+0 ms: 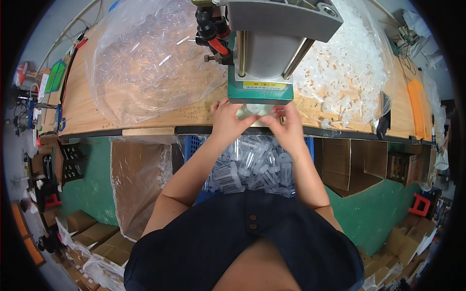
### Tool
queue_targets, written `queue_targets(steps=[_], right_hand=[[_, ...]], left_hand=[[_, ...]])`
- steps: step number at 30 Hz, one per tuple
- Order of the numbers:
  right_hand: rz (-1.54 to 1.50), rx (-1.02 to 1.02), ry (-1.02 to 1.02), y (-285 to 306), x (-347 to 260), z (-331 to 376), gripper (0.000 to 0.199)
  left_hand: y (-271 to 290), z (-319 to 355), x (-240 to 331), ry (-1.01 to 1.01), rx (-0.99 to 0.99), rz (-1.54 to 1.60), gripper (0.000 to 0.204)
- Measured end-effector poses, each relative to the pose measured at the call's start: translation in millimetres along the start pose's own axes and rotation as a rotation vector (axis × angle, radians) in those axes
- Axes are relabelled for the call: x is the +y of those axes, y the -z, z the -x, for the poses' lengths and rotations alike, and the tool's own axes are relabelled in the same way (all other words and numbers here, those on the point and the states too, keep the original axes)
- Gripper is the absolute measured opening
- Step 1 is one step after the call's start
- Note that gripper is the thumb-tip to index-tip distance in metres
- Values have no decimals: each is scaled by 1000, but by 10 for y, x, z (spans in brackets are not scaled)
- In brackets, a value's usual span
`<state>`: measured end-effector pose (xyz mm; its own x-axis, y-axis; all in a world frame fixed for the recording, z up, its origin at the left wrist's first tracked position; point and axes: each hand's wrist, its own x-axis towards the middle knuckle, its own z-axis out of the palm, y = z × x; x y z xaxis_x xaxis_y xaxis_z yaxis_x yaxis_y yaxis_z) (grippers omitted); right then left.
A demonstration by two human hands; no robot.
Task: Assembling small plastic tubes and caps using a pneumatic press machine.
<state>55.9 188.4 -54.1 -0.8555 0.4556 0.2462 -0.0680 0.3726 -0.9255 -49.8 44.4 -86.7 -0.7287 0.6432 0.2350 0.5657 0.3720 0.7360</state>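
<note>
Both my hands reach in under the green-based press head (262, 93) at the table's near edge. My left hand (227, 120) is closed, its thumb pointing inward and the other fingertips partly hidden beneath the press. Opposite it, my right hand (287, 127) is closed with curled fingers, its thumb almost meeting the left one. A round, clear plastic piece (253, 108) shows just beyond the thumbs, below the press. What the fingers themselves grip is too small and covered to make out.
Clear tube-like parts fill a large plastic bag (155, 58) on the left; translucent white disc-ended parts (347, 72) heap on the right. Below my forearms, a blue crate (310, 145) holds clear plastic pieces (247, 165). Cardboard boxes (352, 162) flank it under the table.
</note>
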Motion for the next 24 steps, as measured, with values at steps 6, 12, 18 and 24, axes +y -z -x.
queue_targets(steps=[6, 12, 18, 24], right_hand=[[616, 254, 42, 682, 296, 28, 25], [628, 289, -126, 873, 703, -229, 22], [607, 39, -316, 773, 677, -382, 16], [-588, -13, -414, 284, 290, -44, 12]], left_hand=[[-42, -79, -77, 130, -73, 1, 45], [481, -139, 172, -240, -484, -63, 58], [1205, -219, -703, 102, -45, -1106, 42], [842, -82, -390, -104, -39, -371, 36]])
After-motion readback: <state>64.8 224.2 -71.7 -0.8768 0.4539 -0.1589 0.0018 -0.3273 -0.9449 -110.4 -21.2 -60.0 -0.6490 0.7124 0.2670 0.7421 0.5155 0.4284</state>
